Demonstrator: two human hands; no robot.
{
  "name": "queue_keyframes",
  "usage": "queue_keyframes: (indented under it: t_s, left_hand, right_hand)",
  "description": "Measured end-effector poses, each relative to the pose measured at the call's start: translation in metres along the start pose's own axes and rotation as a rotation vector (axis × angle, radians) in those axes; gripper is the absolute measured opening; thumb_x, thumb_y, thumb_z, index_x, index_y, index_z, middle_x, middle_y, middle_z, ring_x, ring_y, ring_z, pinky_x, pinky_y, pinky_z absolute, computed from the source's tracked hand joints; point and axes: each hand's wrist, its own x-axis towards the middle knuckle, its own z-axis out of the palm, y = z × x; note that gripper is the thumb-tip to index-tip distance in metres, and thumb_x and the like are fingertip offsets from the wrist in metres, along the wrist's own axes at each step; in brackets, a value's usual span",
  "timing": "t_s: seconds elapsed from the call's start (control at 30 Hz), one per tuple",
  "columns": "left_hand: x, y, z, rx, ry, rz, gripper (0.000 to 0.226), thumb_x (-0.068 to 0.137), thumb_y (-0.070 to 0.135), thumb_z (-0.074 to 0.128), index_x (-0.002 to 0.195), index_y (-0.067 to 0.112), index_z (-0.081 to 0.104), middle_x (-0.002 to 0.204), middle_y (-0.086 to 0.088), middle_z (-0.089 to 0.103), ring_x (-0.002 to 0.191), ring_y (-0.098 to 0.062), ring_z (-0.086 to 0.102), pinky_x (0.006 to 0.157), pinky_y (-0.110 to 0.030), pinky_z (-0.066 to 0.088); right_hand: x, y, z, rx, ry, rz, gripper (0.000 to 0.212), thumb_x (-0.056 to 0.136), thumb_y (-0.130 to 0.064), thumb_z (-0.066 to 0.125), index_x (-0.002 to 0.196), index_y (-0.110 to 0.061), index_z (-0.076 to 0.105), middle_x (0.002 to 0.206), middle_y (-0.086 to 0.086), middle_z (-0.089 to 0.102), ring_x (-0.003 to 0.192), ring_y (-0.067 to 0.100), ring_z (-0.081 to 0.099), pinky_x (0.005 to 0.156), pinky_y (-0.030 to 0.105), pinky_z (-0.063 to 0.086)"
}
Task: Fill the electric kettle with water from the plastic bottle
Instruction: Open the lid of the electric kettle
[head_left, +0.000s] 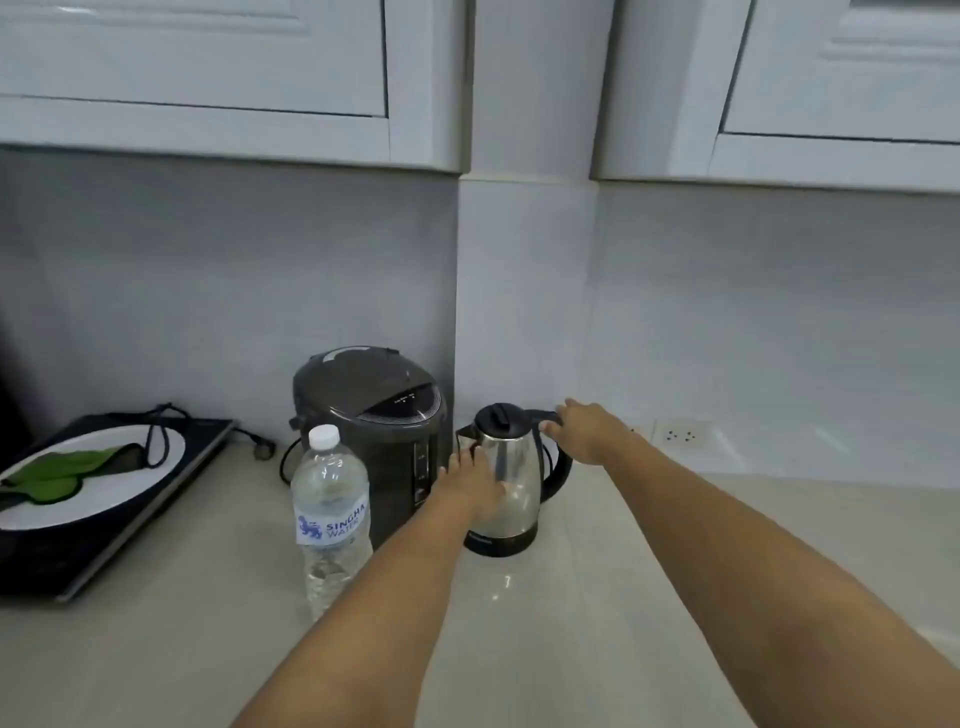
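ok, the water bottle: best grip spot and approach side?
Take the plastic bottle around its body at or just above the label, coming from the front or its left. It stands upright, still capped, with the dark dispenser close behind and the left hand to its right at the kettle.

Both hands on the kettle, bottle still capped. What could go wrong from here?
1. The kettle has its black lid down; pouring before it is opened would likely spill onto the counter.
2. The capped bottle stands upright just beside the left forearm; pulling the left hand back could tip it.
3. The right hand is at the handle top; lifting may drag the kettle against the dark water boiler close beside it.
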Motion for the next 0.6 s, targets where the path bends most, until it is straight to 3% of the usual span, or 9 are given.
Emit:
queue_keyframes:
  t_s: [0.13,0.3,0.4,0.6]
  left_hand:
    - [0.019,-0.006,0.009,-0.043,-0.005,-0.032,0.077,0.102,0.039,0.039,0.156,0.005,-0.004,0.164,-0.016,-0.004,0.151,-0.034,-0.001,0.120,-0.048,0.008]
    - [0.044,-0.022,0.032,-0.189,0.059,-0.082,0.086,0.098,0.047,0.044,0.156,0.009,-0.007,0.165,-0.013,-0.005,0.152,-0.029,-0.001,0.120,-0.049,0.005]
    - [0.049,-0.023,0.042,-0.271,0.096,-0.100,0.096,0.094,0.051,0.051,0.156,0.010,-0.010,0.165,-0.009,-0.006,0.152,-0.027,0.001,0.121,-0.048,0.006]
    - [0.062,-0.026,0.050,-0.473,0.199,-0.189,0.118,0.079,0.060,0.067,0.156,0.018,-0.012,0.163,-0.012,0.018,0.146,-0.035,0.024,0.116,-0.055,0.026]
  right_hand:
    - [0.025,-0.004,0.009,-0.009,-0.017,0.005,0.051,0.101,-0.049,0.034,0.125,-0.008,0.055,0.125,0.009,0.053,0.120,0.034,0.048,0.097,0.048,0.043]
    - [0.058,-0.004,0.028,0.058,-0.004,-0.025,0.044,0.100,-0.050,0.037,0.105,-0.011,0.057,0.104,0.005,0.049,0.108,0.033,0.052,0.086,0.044,0.043]
    - [0.070,-0.007,0.039,0.082,-0.028,-0.062,0.047,0.098,-0.053,0.037,0.111,-0.014,0.059,0.110,0.005,0.053,0.108,0.031,0.052,0.089,0.046,0.044]
    - [0.092,-0.010,0.046,0.143,-0.011,-0.117,0.048,0.093,-0.063,0.042,0.103,-0.019,0.058,0.100,0.004,0.063,0.093,0.027,0.059,0.078,0.040,0.048]
